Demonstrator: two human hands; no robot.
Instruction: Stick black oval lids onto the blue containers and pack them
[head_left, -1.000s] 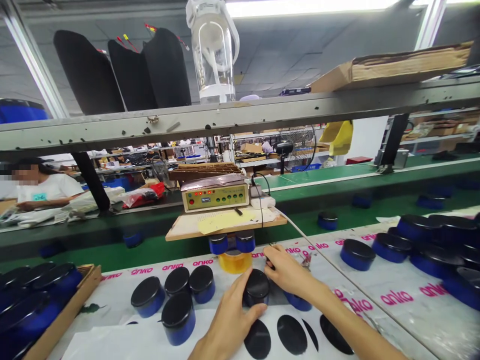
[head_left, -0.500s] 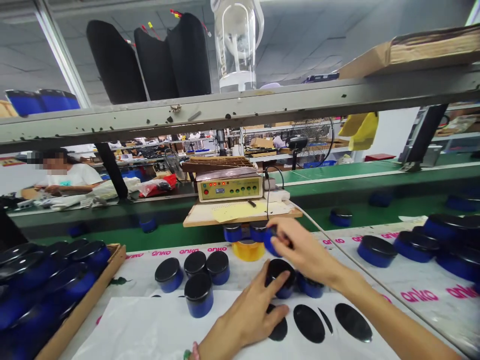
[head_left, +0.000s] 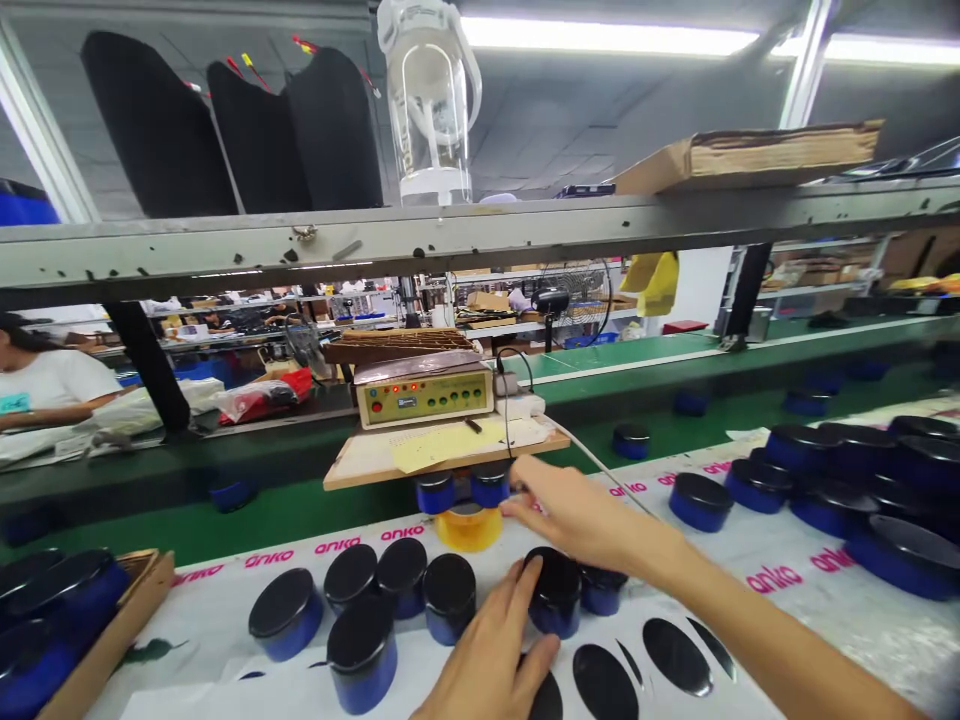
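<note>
My left hand (head_left: 495, 645) rests against a short blue cylinder with a glossy black top (head_left: 555, 592), its fingers along the left side and the thumb at the front. Behind it my right hand (head_left: 577, 515) is closed, fingertips at the right edge of another blue cylinder (head_left: 489, 488); what is pinched there is hidden. That cylinder and a similar one (head_left: 435, 494) stand behind a yellow ring-shaped piece (head_left: 470, 530). Several more black-topped cylinders (head_left: 361, 655) are grouped left of my left hand. Black oval discs (head_left: 604, 682) lie on the white sheet in front.
A box of blue cylinders (head_left: 124, 650) stands at left, and more cylinders (head_left: 904, 552) crowd the right. A yellow control unit (head_left: 426, 397) sits on a small wooden board (head_left: 352, 462) above a green belt (head_left: 289, 520). A cable (head_left: 600, 463) crosses behind my right hand. Another person (head_left: 56, 385) sits far left.
The view has turned to the right. My right hand had a blue cylinder at its fingertips earlier. One more cylinder now stands in the group left of my left hand.
</note>
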